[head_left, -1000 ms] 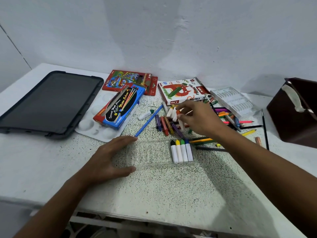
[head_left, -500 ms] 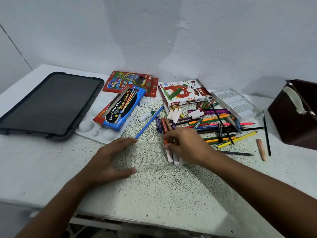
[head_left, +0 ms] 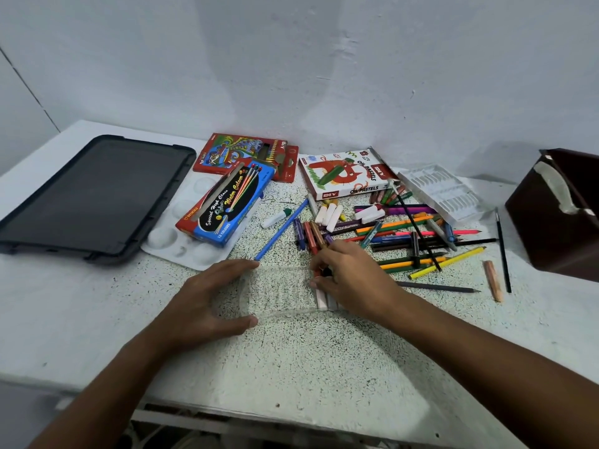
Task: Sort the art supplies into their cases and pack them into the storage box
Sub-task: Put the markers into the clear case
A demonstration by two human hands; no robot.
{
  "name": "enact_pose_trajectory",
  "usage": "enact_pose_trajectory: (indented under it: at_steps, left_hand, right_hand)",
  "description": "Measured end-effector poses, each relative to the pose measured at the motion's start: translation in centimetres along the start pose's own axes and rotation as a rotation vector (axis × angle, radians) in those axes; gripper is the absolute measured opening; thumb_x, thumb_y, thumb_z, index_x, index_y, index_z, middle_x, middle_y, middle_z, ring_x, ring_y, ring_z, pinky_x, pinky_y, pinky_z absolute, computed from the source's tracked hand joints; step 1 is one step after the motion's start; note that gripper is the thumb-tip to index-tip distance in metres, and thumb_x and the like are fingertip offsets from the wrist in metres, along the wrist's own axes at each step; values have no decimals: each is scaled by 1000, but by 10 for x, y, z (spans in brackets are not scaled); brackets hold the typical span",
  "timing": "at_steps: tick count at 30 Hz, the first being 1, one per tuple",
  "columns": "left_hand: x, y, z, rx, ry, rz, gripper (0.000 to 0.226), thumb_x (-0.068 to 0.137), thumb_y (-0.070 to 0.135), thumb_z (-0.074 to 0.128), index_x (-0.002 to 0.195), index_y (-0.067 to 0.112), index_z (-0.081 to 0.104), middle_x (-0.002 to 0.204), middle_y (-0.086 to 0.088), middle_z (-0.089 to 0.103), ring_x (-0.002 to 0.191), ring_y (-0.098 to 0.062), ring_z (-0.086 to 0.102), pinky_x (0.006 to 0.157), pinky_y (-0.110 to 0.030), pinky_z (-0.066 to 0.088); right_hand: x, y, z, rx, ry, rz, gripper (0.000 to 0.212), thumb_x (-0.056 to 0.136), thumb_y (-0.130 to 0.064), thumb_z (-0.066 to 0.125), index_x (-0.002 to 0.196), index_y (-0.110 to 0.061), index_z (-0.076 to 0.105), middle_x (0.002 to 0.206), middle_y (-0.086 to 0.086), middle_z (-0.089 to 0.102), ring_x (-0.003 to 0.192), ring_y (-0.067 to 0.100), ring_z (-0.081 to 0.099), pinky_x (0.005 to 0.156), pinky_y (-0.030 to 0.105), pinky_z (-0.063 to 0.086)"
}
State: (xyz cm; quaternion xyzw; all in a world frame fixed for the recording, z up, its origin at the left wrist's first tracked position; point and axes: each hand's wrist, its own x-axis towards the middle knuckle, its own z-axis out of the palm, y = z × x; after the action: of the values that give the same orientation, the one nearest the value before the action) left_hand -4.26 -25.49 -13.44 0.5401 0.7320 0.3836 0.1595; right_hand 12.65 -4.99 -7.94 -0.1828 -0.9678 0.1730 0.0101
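Head view. Looking down on a speckled white table [head_left: 324, 358], its near edge running across the bottom, bare speckled surface lying between that edge and the hands. Crowding the far half: a dark lid [head_left: 87, 196] lying flat at far left, a white palette [head_left: 175, 234] just beside it, a blue watercolour pencil box [head_left: 227, 205] resting partly on the palette, a red pencil box [head_left: 243, 153] behind that, an oil pastels box [head_left: 343, 173] toward the wall, a white ribbed insert tray [head_left: 444, 196] to its right, a dark brown storage box [head_left: 557, 215] standing at far right.

Sitting near centre: a clear plastic tray [head_left: 278, 290], see-through, ribbed into slots, table speckle showing through it. Filling only its right end: a few pastel sticks [head_left: 324, 298], white-wrapped, lying side by side, partly hidden under fingers.

Bracing the tray's left end: left hand [head_left: 207, 303], thumb on the near side, fingers stretched along the far side, straight, touching the rim. Hovering over the tray's right end: right hand [head_left: 353, 280], fingers curled, pinching a reddish pastel [head_left: 316, 273] right at the slots.

Spreading behind and right of that hand: a loose heap of coloured pencils and pastels [head_left: 405, 234], crossing one another, a blue pencil [head_left: 282, 231] slanting toward the left fingertips.
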Motion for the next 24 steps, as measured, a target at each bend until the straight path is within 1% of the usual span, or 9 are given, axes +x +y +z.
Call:
enact_pose_trajectory:
  at_steps: [4,8,11,14,17,18,20,22,24]
  left_hand:
    - [0,2,0,-7,2,16,78,64,57,76,134,33,52,136,16,54,126,6,47,102,-6,32]
    - [0,3,-1,-8,0,23,78,64,56,77,134,30,53,136,16,54,126,7,46,101,-4,31]
    - [-1,3,-2,-18,-16,20,78,64,57,77,134,35,52,137,16,53,127,4,46,103,-7,33]
    - [0,4,-3,-32,-17,31,77,64,53,78,134,34,52,135,17,54,126,1,48,104,-11,34]
    - [0,4,-4,-34,-15,38,74,67,50,76,135,33,52,134,17,55,126,-1,50,105,-14,36]
    - [0,4,-4,-37,-15,37,73,68,50,75,135,33,52,134,18,54,126,-1,50,104,-13,35]
    - [-1,2,-4,-36,-14,31,72,69,49,74,135,33,51,134,20,54,125,0,50,103,-11,35]
    - [-1,2,-3,-39,-13,23,72,69,50,74,135,35,51,135,20,54,125,0,49,103,-11,35]
    - [-1,2,-3,-46,-8,23,72,68,49,75,135,35,51,135,20,54,125,0,50,103,-12,35]
  right_hand:
    - [0,1,2,-8,7,-25,32,91,-36,57,118,-19,59,120,-2,53,110,14,41,93,29,36]
    - [7,8,-7,87,58,-15,23,95,-34,54,111,-21,61,106,-6,53,98,9,48,88,26,44]
    - [29,25,-22,130,174,100,20,96,-28,54,111,-19,62,105,1,59,92,14,56,82,32,49]
    - [55,45,-32,139,194,252,25,96,-28,54,116,-14,59,105,7,66,80,17,61,74,34,52]
    - [73,53,-30,152,159,375,33,96,-33,55,121,-11,54,107,9,64,73,16,58,62,28,43]
    - [77,53,-29,164,152,406,35,95,-35,55,121,-11,53,107,10,63,76,18,58,61,28,42]
    - [83,52,-28,143,143,445,37,94,-36,57,118,-8,53,102,11,62,83,23,58,66,31,46]
    - [88,50,-29,121,134,474,35,93,-34,58,111,-5,56,94,9,59,84,25,59,73,37,52]
    - [92,50,-29,152,134,494,32,91,-32,61,102,-2,62,91,8,63,83,25,62,76,40,55]
